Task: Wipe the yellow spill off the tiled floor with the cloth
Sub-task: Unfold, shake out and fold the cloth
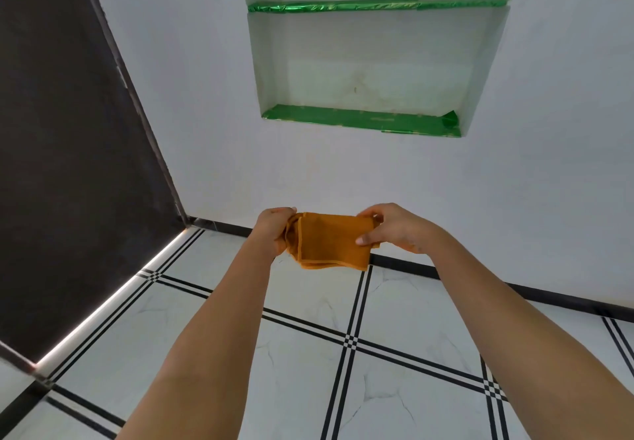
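Note:
A folded mustard-orange cloth [329, 244] hangs in the air at arm's length, well above the white tiled floor [308, 364] with its black double lines. My left hand [272, 230] grips the cloth's left edge, bunching it. My right hand [391, 228] pinches its right edge, thumb on the front. Both forearms reach forward from the bottom of the view. No yellow spill shows on the visible tiles.
A white wall [514, 165] stands straight ahead with a recessed niche [363, 72] holding green-lined shelves. A dark door or panel [68, 165] closes the left side, with a bright strip of light along its bottom. A black skirting [480, 276] runs along the wall's foot.

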### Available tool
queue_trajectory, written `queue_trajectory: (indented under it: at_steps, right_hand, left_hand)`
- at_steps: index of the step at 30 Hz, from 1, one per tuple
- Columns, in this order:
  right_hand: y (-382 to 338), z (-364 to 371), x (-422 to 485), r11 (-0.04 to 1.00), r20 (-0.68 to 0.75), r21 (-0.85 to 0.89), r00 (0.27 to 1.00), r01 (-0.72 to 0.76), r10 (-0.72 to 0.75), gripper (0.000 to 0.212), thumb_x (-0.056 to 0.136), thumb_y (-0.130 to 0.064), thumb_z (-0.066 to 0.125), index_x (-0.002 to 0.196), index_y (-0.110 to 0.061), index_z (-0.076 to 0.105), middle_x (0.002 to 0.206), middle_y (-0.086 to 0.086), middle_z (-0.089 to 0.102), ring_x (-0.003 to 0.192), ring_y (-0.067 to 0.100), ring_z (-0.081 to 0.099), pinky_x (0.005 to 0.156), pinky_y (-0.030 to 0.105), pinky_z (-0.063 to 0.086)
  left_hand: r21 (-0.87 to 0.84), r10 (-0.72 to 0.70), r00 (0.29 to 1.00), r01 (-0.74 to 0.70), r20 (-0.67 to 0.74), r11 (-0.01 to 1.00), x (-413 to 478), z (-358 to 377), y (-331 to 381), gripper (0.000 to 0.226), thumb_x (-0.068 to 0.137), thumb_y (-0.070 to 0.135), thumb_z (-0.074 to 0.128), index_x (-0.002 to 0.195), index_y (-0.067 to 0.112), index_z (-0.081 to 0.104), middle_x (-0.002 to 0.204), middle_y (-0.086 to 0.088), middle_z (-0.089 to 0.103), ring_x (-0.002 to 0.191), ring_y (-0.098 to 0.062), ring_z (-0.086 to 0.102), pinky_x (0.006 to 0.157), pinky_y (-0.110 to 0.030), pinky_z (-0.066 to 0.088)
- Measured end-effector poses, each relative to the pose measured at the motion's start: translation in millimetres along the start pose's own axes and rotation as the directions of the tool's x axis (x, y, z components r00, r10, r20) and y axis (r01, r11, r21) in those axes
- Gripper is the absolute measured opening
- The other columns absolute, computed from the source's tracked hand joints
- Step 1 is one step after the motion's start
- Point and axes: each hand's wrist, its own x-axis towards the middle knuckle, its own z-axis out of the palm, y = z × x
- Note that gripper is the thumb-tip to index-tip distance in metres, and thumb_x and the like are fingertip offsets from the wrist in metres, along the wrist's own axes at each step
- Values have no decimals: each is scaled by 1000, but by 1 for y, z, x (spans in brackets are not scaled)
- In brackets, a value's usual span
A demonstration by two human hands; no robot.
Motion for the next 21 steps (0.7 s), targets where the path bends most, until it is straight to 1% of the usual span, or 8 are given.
queue_trajectory:
  at_steps: [2, 4, 7, 9, 13, 15, 17, 21]
  right_hand:
    - [1, 4, 0, 993, -61, -116, 998, 21, -29, 38, 81, -16, 71, 115, -6, 58, 107, 9, 58, 85, 16, 57, 66, 19, 48]
    - [3, 4, -1, 992, -107, -121, 993, 33, -46, 24, 83, -21, 69, 101, -6, 61, 91, 3, 58, 78, 13, 54, 59, 16, 42]
    - [11, 1, -4, 1000, -139, 13, 990, -6, 7, 23, 81, -26, 71, 92, -10, 58, 92, 3, 58, 89, 20, 56, 74, 26, 47]
    - [18, -1, -9, 993, -167, 113, 984, -38, 57, 27, 81, -27, 71, 98, -14, 56, 100, 3, 58, 94, 21, 57, 75, 30, 49]
    - [43, -5, -26, 968, -263, 222, 949, -115, 173, 39, 80, -21, 72, 113, -8, 56, 109, 10, 59, 99, 27, 59, 76, 35, 54]
    - [66, -6, -42, 950, -352, 254, 898, -179, 263, 34, 80, -18, 71, 109, -6, 58, 108, 13, 60, 98, 29, 60, 80, 42, 55]
    - [96, -10, -73, 908, -460, 354, 803, -226, 379, 32, 79, -14, 70, 107, 0, 60, 106, 17, 62, 95, 30, 61, 80, 47, 55]
    - [146, -13, -136, 817, -559, 535, 634, -216, 534, 30, 79, -10, 69, 105, 1, 60, 105, 20, 63, 95, 35, 62, 76, 51, 56]
  left_hand:
    - [1, -8, 1000, 8, 7, 1000, 0, 0, -4, 13, 91, 11, 57, 101, 1, 58, 84, -16, 64, 74, -23, 61, 74, -36, 54]
    - [92, 1, 1000, -4, 26, 996, 1, 1, -10, 19, 92, 13, 56, 106, -1, 58, 86, -16, 66, 77, -24, 62, 77, -36, 54]
    - [253, 6, 1000, -11, 22, 967, 2, 3, -23, 25, 93, 19, 55, 114, 7, 54, 102, -14, 64, 94, -28, 61, 84, -42, 52]
    - [317, -13, 998, -5, 55, 948, 0, 8, -34, 23, 94, 23, 53, 115, 12, 53, 109, -10, 61, 99, -28, 60, 84, -42, 52]
    - [379, -24, 993, -21, 113, 925, -6, 35, -65, 19, 95, 25, 50, 112, 16, 53, 108, -4, 60, 94, -22, 61, 77, -35, 48]
    - [400, -31, 984, -43, 177, 915, -14, 62, -84, 18, 95, 25, 50, 109, 16, 55, 103, -2, 60, 88, -18, 60, 73, -32, 47]
    - [469, -88, 954, -59, 285, 881, -29, 103, -111, 16, 94, 24, 49, 106, 15, 56, 98, -2, 60, 84, -16, 58, 69, -30, 46]
    - [552, -174, 886, -105, 430, 827, -70, 166, -154, 19, 95, 27, 48, 109, 17, 55, 109, -4, 59, 96, -22, 58, 76, -33, 43]
